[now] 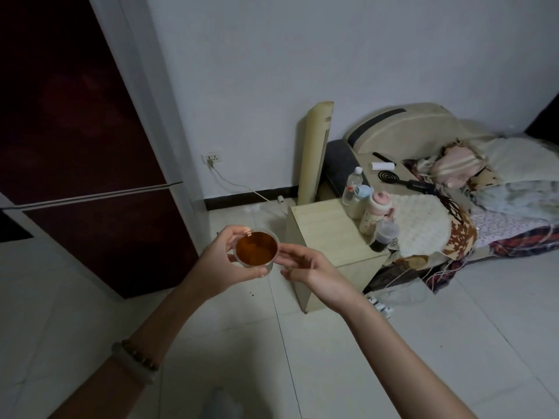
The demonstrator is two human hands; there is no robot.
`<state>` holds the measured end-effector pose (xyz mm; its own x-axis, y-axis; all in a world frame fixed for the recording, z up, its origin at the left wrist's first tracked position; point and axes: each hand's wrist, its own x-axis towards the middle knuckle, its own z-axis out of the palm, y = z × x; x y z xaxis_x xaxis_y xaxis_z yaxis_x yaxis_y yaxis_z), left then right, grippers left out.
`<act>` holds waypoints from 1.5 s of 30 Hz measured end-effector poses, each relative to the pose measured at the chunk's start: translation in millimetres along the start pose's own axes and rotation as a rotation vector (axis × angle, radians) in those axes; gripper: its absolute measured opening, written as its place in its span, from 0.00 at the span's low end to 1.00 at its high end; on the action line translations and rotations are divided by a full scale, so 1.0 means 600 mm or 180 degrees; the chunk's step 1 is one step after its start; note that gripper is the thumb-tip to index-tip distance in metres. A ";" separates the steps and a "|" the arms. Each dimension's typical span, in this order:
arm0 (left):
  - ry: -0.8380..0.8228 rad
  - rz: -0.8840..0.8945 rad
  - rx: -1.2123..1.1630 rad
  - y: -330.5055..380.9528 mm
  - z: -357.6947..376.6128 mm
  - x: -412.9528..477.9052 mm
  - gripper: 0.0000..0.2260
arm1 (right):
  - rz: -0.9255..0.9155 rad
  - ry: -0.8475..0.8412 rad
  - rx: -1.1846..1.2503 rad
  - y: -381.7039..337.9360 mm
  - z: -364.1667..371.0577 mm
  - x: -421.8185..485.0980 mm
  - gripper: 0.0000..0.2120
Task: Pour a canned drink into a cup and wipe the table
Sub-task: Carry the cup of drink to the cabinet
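Left hand [211, 267] fingers around full cup [270, 265]; right hand [314, 269] fingers slack beside it, perhaps touching.

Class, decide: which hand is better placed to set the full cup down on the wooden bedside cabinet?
Probably the left hand: its fingers and thumb already wrap the cup, while the right hand only touches the cup's side.

Cup [270, 267]: clear. Drink [256, 248]: amber-brown. Surface [326, 237]: pale wood grain. Door [90, 140]: dark maroon. Floor [423, 334]: white tiles, grey joints. Tower fan [314, 152]: cream. Baby bottle [373, 214]: pink cap, spotted body. Bracelet [142, 355]: brown beads. Mosquito coil [388, 176]: black. Bedding [514, 219]: small floral print.
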<state>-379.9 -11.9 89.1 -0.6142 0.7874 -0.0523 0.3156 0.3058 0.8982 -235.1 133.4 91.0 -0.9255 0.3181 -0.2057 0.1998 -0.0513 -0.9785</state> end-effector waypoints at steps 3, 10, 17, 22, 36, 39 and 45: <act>-0.0051 0.0089 0.0063 -0.012 -0.020 0.072 0.34 | -0.0030 0.0021 -0.0060 -0.011 -0.019 0.069 0.27; -0.0360 0.0359 0.0127 -0.028 -0.088 0.259 0.33 | -0.0113 0.0458 0.0084 -0.042 -0.044 0.226 0.26; -0.0754 0.0748 0.0097 -0.034 -0.144 0.447 0.31 | -0.0283 0.1069 0.0328 -0.075 -0.066 0.358 0.25; -0.1126 0.0809 0.0108 -0.033 -0.137 0.552 0.32 | -0.0235 0.1481 0.0366 -0.079 -0.097 0.420 0.25; -0.2243 0.1081 0.0256 0.000 0.013 0.787 0.32 | 0.0135 0.2528 0.0518 -0.048 -0.261 0.492 0.25; -0.2470 0.1169 0.0259 0.009 0.067 0.841 0.32 | 0.0118 0.2779 0.0566 -0.036 -0.305 0.503 0.25; -0.2803 0.1430 0.0195 0.038 0.165 0.930 0.32 | 0.0180 0.3189 0.0654 -0.018 -0.391 0.519 0.27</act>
<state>-643.9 487.5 37.1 0.3210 0.9462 -0.0402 0.4397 -0.1113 0.8912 -450.0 455.1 41.3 -0.2035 0.9502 -0.2360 0.0886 -0.2222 -0.9710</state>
